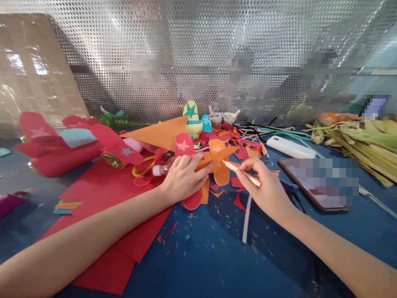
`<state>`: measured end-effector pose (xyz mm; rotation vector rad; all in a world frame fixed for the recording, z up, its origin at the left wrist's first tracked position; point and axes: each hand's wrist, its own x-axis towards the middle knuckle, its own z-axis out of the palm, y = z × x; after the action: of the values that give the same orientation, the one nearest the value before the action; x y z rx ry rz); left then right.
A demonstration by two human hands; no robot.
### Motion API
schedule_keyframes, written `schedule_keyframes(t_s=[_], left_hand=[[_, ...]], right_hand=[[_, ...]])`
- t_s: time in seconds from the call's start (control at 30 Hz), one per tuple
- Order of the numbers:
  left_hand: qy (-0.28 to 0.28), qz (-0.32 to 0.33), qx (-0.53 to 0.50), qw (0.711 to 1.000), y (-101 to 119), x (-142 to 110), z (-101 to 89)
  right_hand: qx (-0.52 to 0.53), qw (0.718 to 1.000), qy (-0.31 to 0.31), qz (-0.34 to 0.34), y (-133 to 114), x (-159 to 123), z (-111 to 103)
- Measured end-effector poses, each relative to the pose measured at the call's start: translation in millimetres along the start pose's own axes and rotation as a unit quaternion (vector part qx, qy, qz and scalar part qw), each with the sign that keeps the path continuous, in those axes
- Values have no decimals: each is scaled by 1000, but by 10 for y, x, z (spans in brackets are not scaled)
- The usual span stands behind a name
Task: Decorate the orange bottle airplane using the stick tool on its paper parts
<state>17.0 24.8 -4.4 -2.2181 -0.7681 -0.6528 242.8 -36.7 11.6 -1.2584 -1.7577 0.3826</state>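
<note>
My right hand [266, 186] pinches a white pen [230, 166], its tip touching or just over the orange paper plane [221, 167]. This plane has rounded wings and a paler star on one of them. At its left end, the fingers of my left hand [187, 176] hold it, partly covering it. Under and beside that hand is a red paper plane with a pale star [182, 144]; its middle is hidden. A small plastic bottle with a white cap [157, 170] lies against my left wrist.
Red paper sheets [102, 198] spread beneath my left forearm. Larger red paper planes [65, 155] stand at the left. Behind are paper scraps [238, 134] and a perforated metal screen [198, 54]. A phone [319, 186], a white glue gun [290, 147] and dried husks [362, 140] lie right.
</note>
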Motion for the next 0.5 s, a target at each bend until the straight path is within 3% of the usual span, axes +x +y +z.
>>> schedule_keyframes(t_s=[0.5], left_hand=[[-4, -2, 1, 1000, -1, -6, 12]], right_hand=[[2, 1000, -2, 3, 1, -10, 0]])
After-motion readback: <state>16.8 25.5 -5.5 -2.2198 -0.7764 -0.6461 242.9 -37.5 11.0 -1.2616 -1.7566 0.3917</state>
